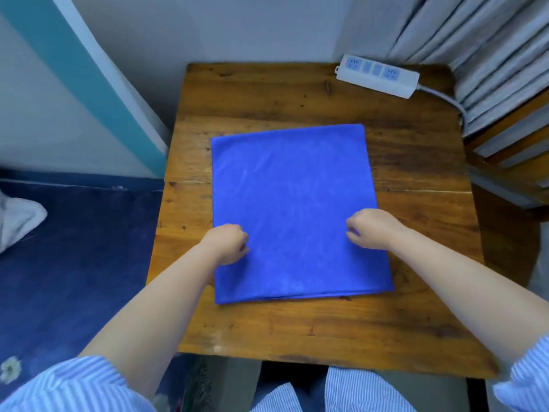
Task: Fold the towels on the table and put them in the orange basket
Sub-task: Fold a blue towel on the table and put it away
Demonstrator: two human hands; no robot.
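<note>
A: Identify the principal object.

B: A flat, rectangular blue microfibre towel (pixel 297 209), folded, with layered edges visible along its near side. It lies at the middle of a square, worn brown wooden table (pixel 267 93), its long sides running away from the viewer.

A: Where are the hands?

B: The left hand (pixel 227 243) rests at the towel's left edge, towards the near end; the right hand (pixel 371 228) rests at the right edge, slightly farther away. Both forearms are bare and reach in from rolled blue-and-white striped sleeves (pixel 74 385).

A: State of the fingers?

B: On each hand the fingers are curled in towards the palm, knuckles up, and the fingertips meet the cloth at its edge. Each hand appears to pinch the towel's border, though the exact hold is hidden beneath the knuckles.

A: Other items on the table?

B: A white plastic power strip (pixel 377 75) lies at the far right corner, well apart from the towel, its grey cable (pixel 445 99) trailing off the right side.

A: Surroundings?

B: Pale pleated curtains (pixel 475 40) hang to the right of the table. To the left is a dark blue surface (pixel 74 248) bearing a crumpled white cloth (pixel 17 221) at the picture's edge.
</note>
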